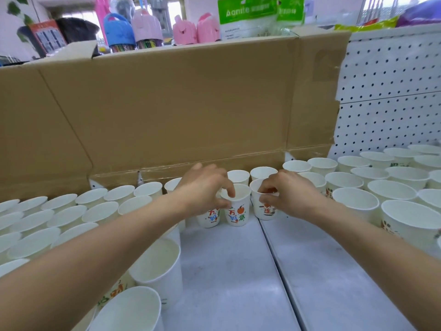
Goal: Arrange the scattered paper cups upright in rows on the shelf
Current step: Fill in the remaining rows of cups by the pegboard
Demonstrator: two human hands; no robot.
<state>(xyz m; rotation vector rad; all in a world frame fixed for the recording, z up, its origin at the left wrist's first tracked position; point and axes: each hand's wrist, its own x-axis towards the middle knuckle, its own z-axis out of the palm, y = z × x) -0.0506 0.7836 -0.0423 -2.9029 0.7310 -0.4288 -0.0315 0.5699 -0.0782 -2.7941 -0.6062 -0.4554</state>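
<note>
White paper cups with coloured print stand upright in rows on the pale grey shelf (pixel 226 271), left and right of a bare middle strip. My left hand (pixel 202 187) pinches the rim of one upright cup (pixel 236 211), index finger inside it. Just left of that cup stands another cup (pixel 210 218), partly hidden under my hand. My right hand (pixel 286 189) grips the rim of a neighbouring upright cup (pixel 263 209), fingers curled over its edge. Both held cups rest on the shelf in the second row from the back.
A tall brown cardboard sheet (pixel 179 103) stands behind the cups. White pegboard (pixel 386 91) backs the right side. Pink and blue containers (pixel 143 27) and green-labelled bags (pixel 248 15) sit on top beyond. Large cups (pixel 157 266) crowd the near left.
</note>
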